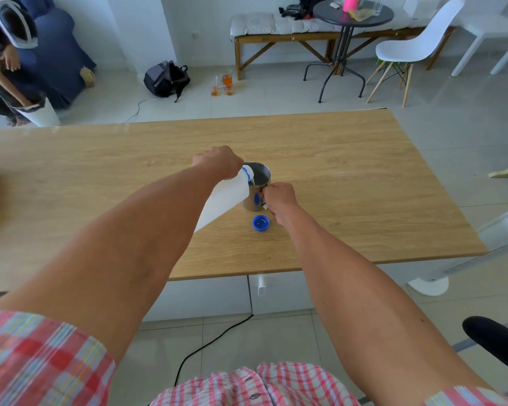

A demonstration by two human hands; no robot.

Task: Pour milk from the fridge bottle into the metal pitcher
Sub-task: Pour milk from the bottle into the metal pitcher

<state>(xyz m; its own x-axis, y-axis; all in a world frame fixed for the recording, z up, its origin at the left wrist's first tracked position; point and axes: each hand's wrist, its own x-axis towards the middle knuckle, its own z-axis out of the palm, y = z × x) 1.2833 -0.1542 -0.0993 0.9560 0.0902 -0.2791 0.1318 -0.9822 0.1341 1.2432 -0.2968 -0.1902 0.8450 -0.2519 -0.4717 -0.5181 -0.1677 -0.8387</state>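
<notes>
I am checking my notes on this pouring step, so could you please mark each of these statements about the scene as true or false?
1. The left hand tilts the white milk bottle with its mouth over the metal pitcher. True.
2. The blue cap is screwed onto the bottle. False: it lies open side up on the wooden table, just in front of the pitcher.
3. The right hand holds the pitcher at its handle side. True.
4. The pitcher is lifted off the table. False: it appears to stand upright on the tabletop.
5. The bottle is held upright. False: it leans steeply, neck down toward the pitcher.
</notes>
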